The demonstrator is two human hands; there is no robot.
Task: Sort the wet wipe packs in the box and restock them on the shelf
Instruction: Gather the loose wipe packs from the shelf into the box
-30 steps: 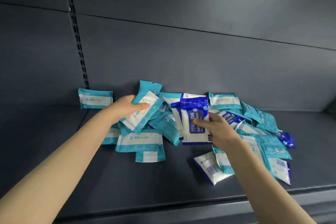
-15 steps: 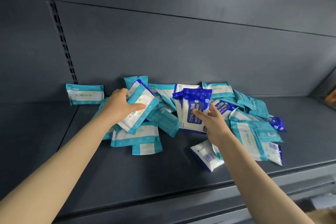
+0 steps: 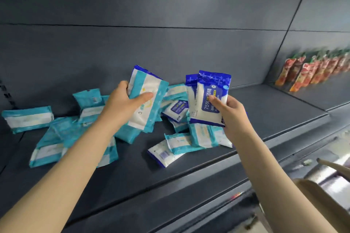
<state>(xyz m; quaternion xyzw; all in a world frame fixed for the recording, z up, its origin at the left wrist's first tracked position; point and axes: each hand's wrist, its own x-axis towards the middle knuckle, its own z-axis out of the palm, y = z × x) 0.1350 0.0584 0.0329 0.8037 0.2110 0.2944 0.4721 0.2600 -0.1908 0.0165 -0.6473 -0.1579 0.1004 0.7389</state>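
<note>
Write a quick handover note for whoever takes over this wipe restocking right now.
Left hand: holds teal packs.
Right hand: holds blue packs, lifted off the shelf.
Pile: teal and blue packs lie mixed and loose mid-shelf; one teal pack lies apart at the far left.
Done: packs are on the shelf.
Left: separate by colour and line them up.

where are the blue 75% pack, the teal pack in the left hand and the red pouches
blue 75% pack (image 3: 210,100): head view, on its front label.
teal pack (image 3: 149,100): head view, on its white middle panel.
red pouches (image 3: 305,73): head view, on a front pouch of the row.
</note>
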